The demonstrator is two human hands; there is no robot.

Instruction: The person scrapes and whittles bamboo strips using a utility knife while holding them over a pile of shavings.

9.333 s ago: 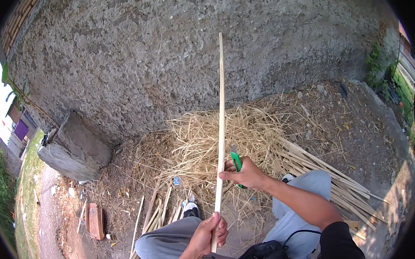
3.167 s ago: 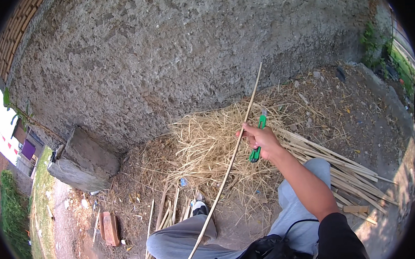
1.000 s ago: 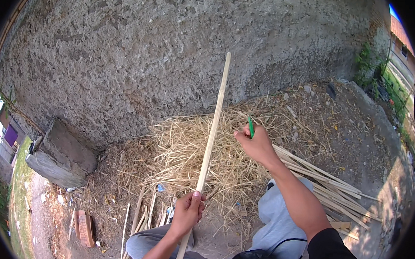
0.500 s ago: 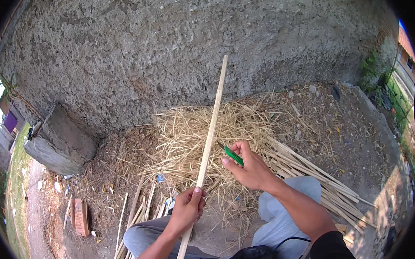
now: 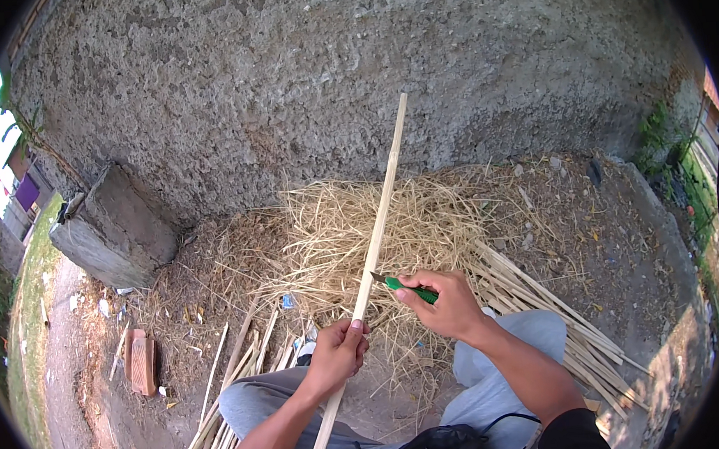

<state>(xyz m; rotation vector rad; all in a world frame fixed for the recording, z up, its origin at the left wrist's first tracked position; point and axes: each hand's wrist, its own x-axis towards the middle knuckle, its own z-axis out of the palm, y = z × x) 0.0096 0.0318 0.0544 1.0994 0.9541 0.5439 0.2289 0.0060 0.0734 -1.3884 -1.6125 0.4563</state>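
Observation:
A long, pale wooden strip, perhaps split bamboo point(image 5: 385, 198), slants up and away from my lap, its far end in front of the wall. My left hand point(image 5: 338, 356) is closed around its lower part, thumb on top. In my right hand point(image 5: 448, 303) is a green-handled utility knife point(image 5: 413, 290), gripped with the blade pointing left. The blade tip meets the right edge of the strip a little above my left hand, or lies just over it. Beyond both hands is a heap of thin curled shavings point(image 5: 327, 235).
Bundles of similar strips lie on the ground right of my knee point(image 5: 546, 312) and by my left leg point(image 5: 224, 430). A rough grey wall point(image 5: 350, 77) rises behind the shavings. At left are a concrete block point(image 5: 117, 231) and a reddish brick piece point(image 5: 141, 363).
The knife has moved down and turned more sideways, its blade now at the strip's edge. My left hand still grips the strip. The whole view has shifted slightly.

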